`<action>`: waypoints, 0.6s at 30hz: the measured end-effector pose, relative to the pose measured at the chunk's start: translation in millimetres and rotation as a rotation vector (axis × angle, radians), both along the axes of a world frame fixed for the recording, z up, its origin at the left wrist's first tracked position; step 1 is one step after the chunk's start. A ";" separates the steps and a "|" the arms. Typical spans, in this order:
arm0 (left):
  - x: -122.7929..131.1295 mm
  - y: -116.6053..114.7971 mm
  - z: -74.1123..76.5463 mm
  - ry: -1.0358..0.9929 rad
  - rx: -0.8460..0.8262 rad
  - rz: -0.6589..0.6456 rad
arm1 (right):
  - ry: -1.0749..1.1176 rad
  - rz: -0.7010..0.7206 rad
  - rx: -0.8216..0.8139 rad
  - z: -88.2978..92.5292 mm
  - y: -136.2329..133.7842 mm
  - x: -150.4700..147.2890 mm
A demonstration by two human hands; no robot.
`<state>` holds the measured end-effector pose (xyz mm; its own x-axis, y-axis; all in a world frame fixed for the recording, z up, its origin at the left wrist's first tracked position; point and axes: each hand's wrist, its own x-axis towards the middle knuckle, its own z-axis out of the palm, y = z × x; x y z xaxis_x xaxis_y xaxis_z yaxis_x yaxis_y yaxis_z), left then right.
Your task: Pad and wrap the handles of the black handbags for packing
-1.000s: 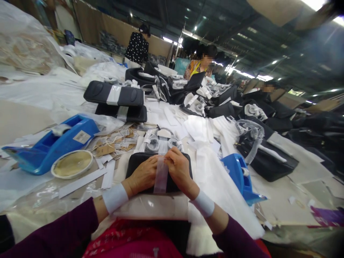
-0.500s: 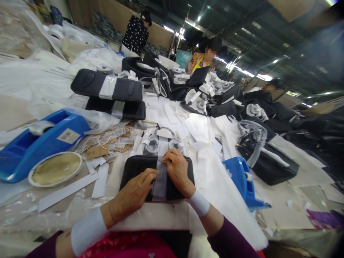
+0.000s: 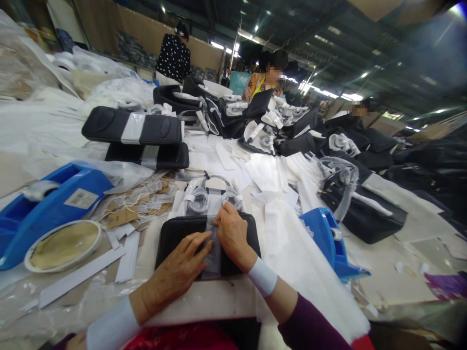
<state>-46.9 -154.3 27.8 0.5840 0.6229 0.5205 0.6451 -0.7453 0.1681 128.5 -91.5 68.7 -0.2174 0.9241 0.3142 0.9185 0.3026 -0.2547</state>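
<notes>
A flat black bag [image 3: 182, 224] lies in front of me, with a translucent plastic strip [image 3: 214, 265] running over its middle. My right hand [image 3: 233, 233] pinches the strip near the bag's far edge, fingertips curled together. Fingers bent, my left hand [image 3: 178, 265] closes at the strip's left side; its thumb is hidden. Just beyond the bag, wrapped coils of strap or cord [image 3: 197, 200] lie on either side of the strip.
At left stand a blue tape dispenser [image 3: 54, 209], a round dish [image 3: 63, 245] and scattered tags [image 3: 122, 216]. Two banded black bags [image 3: 131, 127] are stacked behind. Another blue dispenser [image 3: 324, 240] and white sheeting [image 3: 292, 262] lie at right. Black bags and other people are farther back.
My left hand's fingers have spread slightly and reach farther onto the strip. My right hand stays on the strip near the far edge. The whole view has shifted a little.
</notes>
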 end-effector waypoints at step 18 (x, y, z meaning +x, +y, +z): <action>5.2 15.5 -23.5 0.060 0.129 0.026 | 0.615 -0.618 0.147 92.9 -73.3 279.6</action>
